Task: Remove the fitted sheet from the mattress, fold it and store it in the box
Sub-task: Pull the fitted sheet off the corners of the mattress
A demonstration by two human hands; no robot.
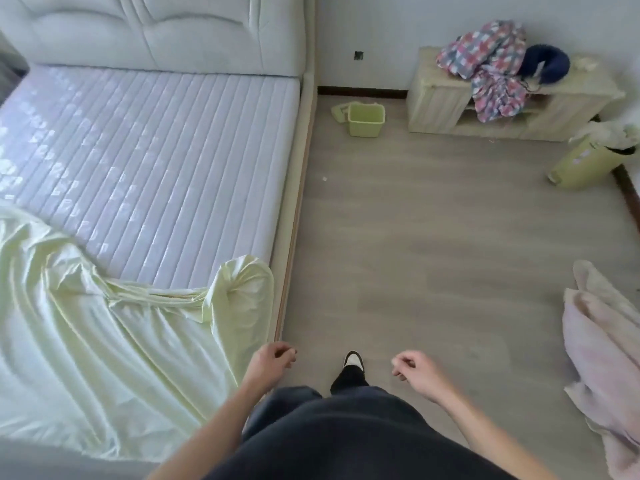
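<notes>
- The pale yellow fitted sheet (104, 341) lies bunched over the near end of the mattress (145, 140) — the far half is bare quilted stripes up to the headboard (156, 29).
- One sheet corner (242, 292) stands puffed up at the mattress edge, beside the floor.
- Left hand (272, 362) hangs just off that edge, fingers loosely curled, holding nothing.
- Right hand (412, 367) hangs over the floor, loosely curled too, nothing in it.
- A small green box (366, 119) sits on the floor by the far wall — well apart from the sheet.
- Pink blanket (606, 358) heaped at the right.
</notes>
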